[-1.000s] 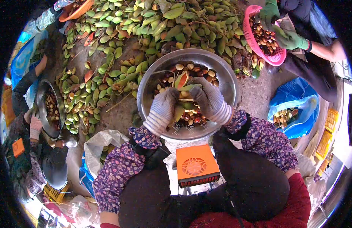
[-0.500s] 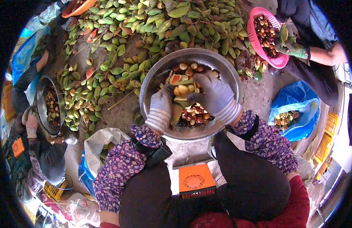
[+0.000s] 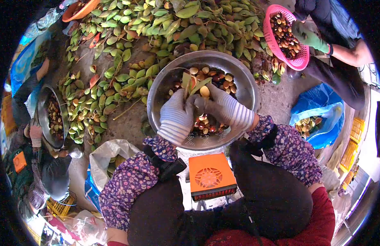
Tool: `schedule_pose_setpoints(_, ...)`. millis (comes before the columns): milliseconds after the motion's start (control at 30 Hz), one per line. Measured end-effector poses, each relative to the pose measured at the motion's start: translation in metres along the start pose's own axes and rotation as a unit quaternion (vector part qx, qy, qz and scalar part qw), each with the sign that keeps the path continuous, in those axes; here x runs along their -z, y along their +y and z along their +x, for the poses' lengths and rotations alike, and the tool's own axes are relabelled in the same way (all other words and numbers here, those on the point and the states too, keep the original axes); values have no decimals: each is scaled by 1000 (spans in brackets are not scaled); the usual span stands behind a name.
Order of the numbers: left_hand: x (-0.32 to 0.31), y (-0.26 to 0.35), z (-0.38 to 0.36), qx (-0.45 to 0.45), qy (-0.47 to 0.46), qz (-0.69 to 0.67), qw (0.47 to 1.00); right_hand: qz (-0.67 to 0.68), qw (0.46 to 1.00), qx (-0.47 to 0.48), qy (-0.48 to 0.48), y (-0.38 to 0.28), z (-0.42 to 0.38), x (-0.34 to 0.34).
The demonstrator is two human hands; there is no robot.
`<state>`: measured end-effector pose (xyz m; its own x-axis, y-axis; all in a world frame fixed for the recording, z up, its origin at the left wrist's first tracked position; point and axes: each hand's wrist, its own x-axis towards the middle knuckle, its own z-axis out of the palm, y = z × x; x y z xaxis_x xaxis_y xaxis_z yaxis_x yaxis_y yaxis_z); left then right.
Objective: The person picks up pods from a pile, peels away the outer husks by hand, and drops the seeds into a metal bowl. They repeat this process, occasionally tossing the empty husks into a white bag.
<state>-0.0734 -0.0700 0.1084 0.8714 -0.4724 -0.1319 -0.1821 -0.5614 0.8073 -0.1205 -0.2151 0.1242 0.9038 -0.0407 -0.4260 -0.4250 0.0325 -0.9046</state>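
Right now the left hand [image 3: 176, 117] and right hand [image 3: 223, 107] both clench one split green pod [image 3: 194, 86] above the steel bowl [image 3: 243, 82]. Pulled unevenly, its nuts could likely fly past the bowl's rim onto the ground

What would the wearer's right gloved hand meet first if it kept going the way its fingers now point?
The right hand points up-left across the metal bowl. It would most likely meet the split green pod at its fingertips first, then the left hand; depth is unclear.
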Motion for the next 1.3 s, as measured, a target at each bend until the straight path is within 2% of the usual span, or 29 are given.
schedule_pose_setpoints(33, -1, 2, -1, 0, 0, -1, 1000, -1, 1000, -1, 0, 13, 3, 5)
schedule_pose_setpoints(100, -4, 6, -3, -33, -33, 61, 997, 71, 992, -98, 23, 3, 5, 9)
schedule_pose_setpoints(133, -3, 9, -4, -43, -37, 64, 996, 40, 985, -170, 7, -4, 0, 16)
schedule_pose_setpoints(167, -4, 6, -3, -44, -39, 65, 996, 41, 985, -170, 8, -15, -4, 18)
schedule_pose_setpoints(233, -9, -5, 0, 40, -32, -77, 996, 67, 976, -188, -87, -26, -9, 23)
schedule_pose_setpoints(267, -9, -10, 1, 40, -33, -77, 996, 125, 977, -95, -141, 4, -4, 29)
schedule_pose_setpoints(300, -7, -16, 2, 81, -51, -146, 985, 126, 977, -96, -141, 3, -6, 30)
schedule_pose_setpoints(333, -6, -20, 3, 122, -69, -215, 967, 193, 962, -118, -151, 0, -10, 30)
schedule_pose_setpoints(367, -6, -23, 4, 124, -68, -214, 967, 259, 942, -139, -161, -1, -12, 28)
schedule_pose_setpoints(400, -5, -25, 5, 174, -45, -246, 952, 269, 950, -104, -120, 0, -11, 25)
schedule_pose_setpoints(433, -4, -28, 7, 223, -21, -279, 934, 269, 950, -103, -121, 0, -11, 26)
schedule_pose_setpoints(500, 2, -30, 11, 240, -29, -296, 924, 213, 972, -59, -74, 2, -15, 35)
schedule_pose_setpoints(567, 7, -27, 11, 222, -45, -549, 804, 193, 975, -84, -69, 6, -18, 44)
schedule_pose_setpoints(600, 10, -27, 15, 114, -93, -590, 794, 101, 992, -78, -20, 7, -17, 45)
schedule_pose_setpoints(633, 10, -23, 12, 113, -93, -589, 795, 8, 997, -70, 29, 8, -17, 45)
schedule_pose_setpoints(667, 12, -11, 8, 229, -78, -630, 738, 75, 992, -93, 35, 6, -18, 43)
schedule_pose_setpoints(700, 14, -4, 6, 340, -62, -659, 668, 76, 992, -92, 34, 8, -17, 41)
schedule_pose_setpoints(733, 12, -15, 4, 341, -62, -658, 669, 70, 995, -71, 16, 12, -15, 39)
schedule_pose_setpoints(767, 8, -36, 2, 361, -108, -690, 618, 64, 997, -50, -2, 15, -14, 38)
schedule_pose_setpoints(800, 7, -43, 2, 378, -154, -718, 564, 78, 991, -89, -57, 15, -12, 41)
schedule_pose_setpoints(833, 4, -48, 1, 378, -155, -717, 565, 78, 991, -88, -56, 17, -12, 41)
schedule_pose_setpoints(900, 3, -49, 1, 363, -162, -723, 566, -40, 995, -23, -88, 21, -12, 41)
schedule_pose_setpoints(967, 5, -50, 1, 361, -162, -723, 566, 13, 996, -38, -81, 22, -14, 39)
schedule_pose_setpoints(1033, 6, -50, 0, 360, -162, -724, 566, -141, 982, 116, -52, 23, -15, 40)
schedule_pose_setpoints(1100, 5, -46, 0, 364, -152, -745, 538, -178, 979, 85, -42, 10, -18, 38)
schedule_pose_setpoints(1167, 9, -35, -5, 370, -139, -733, 554, -232, 967, 80, 70, 13, -16, 38)
schedule_pose_setpoints(1200, 12, -24, -6, 377, -125, -720, 569, -169, 985, -20, 40, 3, -14, 41)
schedule_pose_setpoints(1233, 15, -13, -5, 377, -126, -719, 570, -169, 985, -20, 41, 5, -12, 40)
schedule_pose_setpoints(1300, 18, 9, -2, 429, -80, -676, 594, -50, 997, -57, 31, 16, -8, 33)
